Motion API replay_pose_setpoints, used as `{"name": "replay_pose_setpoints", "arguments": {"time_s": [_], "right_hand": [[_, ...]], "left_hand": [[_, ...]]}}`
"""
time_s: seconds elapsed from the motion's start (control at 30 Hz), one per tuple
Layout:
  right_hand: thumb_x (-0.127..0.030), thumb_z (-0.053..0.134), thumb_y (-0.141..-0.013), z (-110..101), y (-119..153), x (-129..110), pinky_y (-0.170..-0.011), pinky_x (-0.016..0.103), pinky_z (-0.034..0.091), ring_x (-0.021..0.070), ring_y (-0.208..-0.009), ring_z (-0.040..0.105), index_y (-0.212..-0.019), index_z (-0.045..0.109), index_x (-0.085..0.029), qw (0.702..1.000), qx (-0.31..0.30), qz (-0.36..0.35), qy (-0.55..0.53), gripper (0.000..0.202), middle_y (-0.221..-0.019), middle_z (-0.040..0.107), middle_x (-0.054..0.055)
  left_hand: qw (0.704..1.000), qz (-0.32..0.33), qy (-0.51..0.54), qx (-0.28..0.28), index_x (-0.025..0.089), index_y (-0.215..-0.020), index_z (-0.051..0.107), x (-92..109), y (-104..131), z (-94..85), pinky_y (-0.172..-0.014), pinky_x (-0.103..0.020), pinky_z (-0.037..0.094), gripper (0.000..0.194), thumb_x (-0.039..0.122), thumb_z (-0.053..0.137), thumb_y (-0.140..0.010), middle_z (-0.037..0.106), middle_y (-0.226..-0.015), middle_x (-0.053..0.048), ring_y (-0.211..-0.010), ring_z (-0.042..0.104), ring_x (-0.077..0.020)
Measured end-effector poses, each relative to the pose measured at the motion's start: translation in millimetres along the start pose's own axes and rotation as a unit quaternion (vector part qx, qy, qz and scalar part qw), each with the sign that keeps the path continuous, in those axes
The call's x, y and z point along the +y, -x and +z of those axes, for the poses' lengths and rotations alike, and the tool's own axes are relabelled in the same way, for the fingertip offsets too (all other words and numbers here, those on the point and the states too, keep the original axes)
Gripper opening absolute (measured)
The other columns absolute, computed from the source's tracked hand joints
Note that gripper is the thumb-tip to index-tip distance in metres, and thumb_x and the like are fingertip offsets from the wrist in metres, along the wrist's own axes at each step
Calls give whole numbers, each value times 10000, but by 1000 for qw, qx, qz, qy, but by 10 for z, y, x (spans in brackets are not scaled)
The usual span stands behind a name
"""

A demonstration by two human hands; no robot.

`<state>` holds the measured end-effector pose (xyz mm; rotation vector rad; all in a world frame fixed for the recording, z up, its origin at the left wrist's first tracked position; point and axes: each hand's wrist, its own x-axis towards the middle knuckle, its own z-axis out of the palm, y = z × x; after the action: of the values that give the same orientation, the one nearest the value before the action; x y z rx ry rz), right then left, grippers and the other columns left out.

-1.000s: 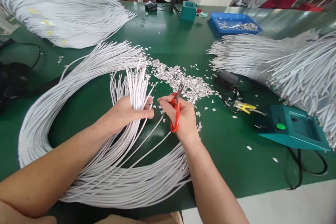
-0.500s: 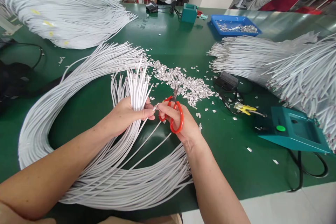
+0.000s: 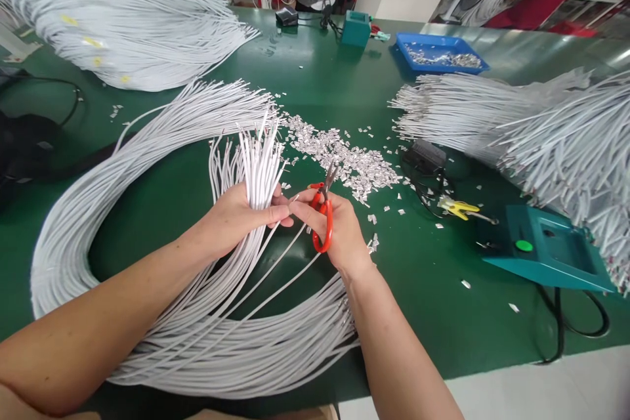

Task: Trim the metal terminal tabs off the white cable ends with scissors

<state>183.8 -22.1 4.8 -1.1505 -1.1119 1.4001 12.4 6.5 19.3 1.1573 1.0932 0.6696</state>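
Note:
My left hand (image 3: 246, 213) is closed around an upright bundle of white cables (image 3: 259, 170), its thumb and finger pinching near one cable end. Against that thumb, the fingertips of my right hand (image 3: 339, 226) press at the same cable end. Red-handled scissors (image 3: 323, 226) are hooked on my right hand, blades pointing up and away. Two single cables (image 3: 280, 256) run from below toward the fingers. A large loop of white cables (image 3: 63, 243) curves round the left side and under my forearms. The exact cable tip between the fingers is mostly hidden.
Small silvery-white scraps (image 3: 344, 157) lie heaped beyond my hands. A blue tray (image 3: 408, 64) holds more scraps. At right are a teal device (image 3: 541, 262), a yellow-handled clip (image 3: 460, 207) and cable bundles (image 3: 457, 105). Another bundle (image 3: 128, 26) lies back left. Two people stand beyond the table.
My right hand has shifted slightly left, its fingertips now meeting my left thumb. The scissors have turned a little in it. My left hand keeps its hold.

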Motion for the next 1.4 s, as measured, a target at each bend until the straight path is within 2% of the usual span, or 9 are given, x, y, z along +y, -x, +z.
{"name": "replay_pose_setpoints", "arguments": {"time_s": [0.1,0.17,0.3,0.43,0.77,1.0,1.13,1.27,1.4], "right_hand": [[-358,647,-790,-34,30,-54,-678,281,420,122,-685,523,-734,642,-194,988,36,-31,150,174,-762,620,-2],[-364,630,-791,-66,43,-78,-625,279,391,127,-667,510,-658,571,-190,962,51,-34,268,227,-769,622,10],[-370,614,-781,-90,39,-44,-556,272,323,116,-593,438,-560,372,-202,914,30,-25,404,368,-674,537,-9],[-356,580,-806,-62,29,17,-533,270,280,107,-557,367,-549,328,-199,888,6,-38,459,392,-625,453,-21],[-297,573,-818,-56,37,21,-566,278,269,108,-581,358,-554,334,-194,858,12,-51,512,371,-647,480,-1],[-317,574,-823,-49,45,73,-549,278,259,113,-579,356,-545,359,-193,851,23,-52,521,373,-649,489,10],[-321,604,-794,-72,45,37,-533,276,259,111,-566,364,-534,426,-190,879,32,-37,475,341,-631,496,1],[-331,633,-780,-73,41,-67,-598,271,379,119,-618,481,-727,648,-190,970,40,4,240,152,-713,603,-4],[-338,675,-767,-47,28,-108,-716,283,442,129,-718,565,-797,710,-192,998,10,5,61,153,-783,656,-1]], "left_hand": [[1000,4,-2,6,177,-823,588,1,0,-12,-765,-321,511,264,324,771,-703,644,-744,13,-756,679,-175],[999,17,-24,19,180,-819,603,-5,-2,-26,-805,-338,507,248,325,767,-701,657,-789,5,-776,675,-180],[990,52,-115,58,186,-813,640,-16,-5,-44,-809,-349,487,207,332,743,-709,680,-837,-19,-823,644,-200],[984,57,-152,76,184,-819,656,-7,-2,-31,-779,-352,491,238,377,734,-703,695,-859,-33,-852,643,-225],[972,57,-213,79,192,-782,663,45,11,-12,-710,-313,496,232,387,737,-680,712,-833,-25,-828,651,-229],[985,49,-152,68,198,-752,648,47,17,-3,-782,-347,536,204,381,723,-701,718,-791,-18,-796,686,-230],[993,39,-99,59,200,-776,614,37,10,11,-803,-354,552,216,374,724,-710,708,-788,-15,-790,702,-225],[995,30,-86,47,198,-806,605,17,3,23,-808,-357,547,229,368,726,-713,705,-809,-17,-786,699,-216],[989,45,-141,22,196,-790,635,5,9,17,-863,-373,504,222,405,697,-748,711,-779,-24,-824,676,-215]]}}
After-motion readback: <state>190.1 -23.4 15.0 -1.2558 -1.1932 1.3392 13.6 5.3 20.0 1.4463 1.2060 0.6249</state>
